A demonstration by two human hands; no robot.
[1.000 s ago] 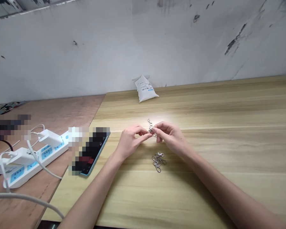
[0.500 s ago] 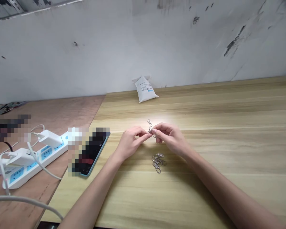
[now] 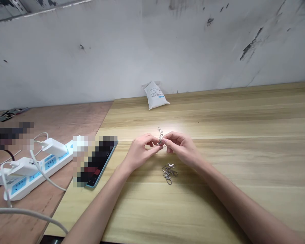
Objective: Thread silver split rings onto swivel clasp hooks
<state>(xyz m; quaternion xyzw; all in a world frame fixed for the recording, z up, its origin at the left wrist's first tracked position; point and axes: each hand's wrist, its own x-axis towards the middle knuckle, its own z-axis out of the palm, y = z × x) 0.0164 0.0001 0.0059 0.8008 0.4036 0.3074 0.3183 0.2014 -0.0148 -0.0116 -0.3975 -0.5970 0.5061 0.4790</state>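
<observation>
Over the middle of the wooden table, my left hand (image 3: 142, 149) and my right hand (image 3: 181, 146) meet fingertip to fingertip. Between them is a short chain of linked silver snap hooks (image 3: 160, 131), whose far end points away from me. Thumb and forefinger of each hand close on the near part of this chain. The fingers partly cover the hooks, so the exact joint is hard to make out. Just below my right hand lies a small pile of loose metal snap hooks (image 3: 169, 172).
A white labelled packet (image 3: 157, 96) rests near the wall. To the left lie a phone (image 3: 99, 169), partly blurred out, and a white power strip (image 3: 45, 169) with chargers plugged in. A grey cable (image 3: 30, 212) runs across the lower left.
My left thumb and forefinger have parted slightly around the chain, and more of its links show. Both hands stay in nearly the same place, and the pile is unchanged.
</observation>
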